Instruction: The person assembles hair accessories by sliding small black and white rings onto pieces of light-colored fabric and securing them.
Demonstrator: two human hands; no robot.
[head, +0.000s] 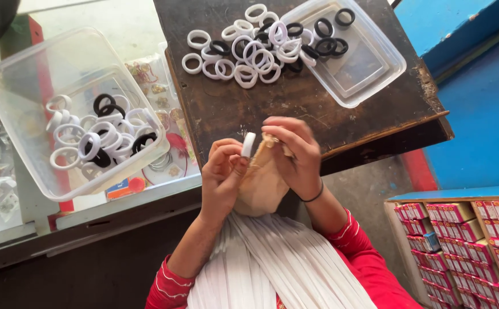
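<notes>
Left hand (222, 171) pinches white ring (249, 145) just beside tan cloth (261, 183), right hand (295, 154) gripping cloth top. Ring prob. light, stiff; hold by rim.

White ring (249, 145) pinched in left hand (222, 174): smooth, slightly glossy, looks plastic. Right hand (293, 153) grips a beige cloth pouch (262, 182), matt, soft weave, crumpled. Loose rings (255, 50) on the dark wooden board (272, 111): white and black, soft matt look, fabric-covered or plastic, cannot tell. Board is rough, scratched, worn wood, chipped at the edge. Two containers, left tub (26, 80) and right tub (375, 63): clear plastic, glossy, a bit scuffed. Counter (117, 28) has a glass top, shiny. White pleated cloth (272, 263) on the lap, matt. Red sleeves (369, 263), knit-like fabric. Thin black band (313, 196) on the right wrist, material unclear.
</notes>
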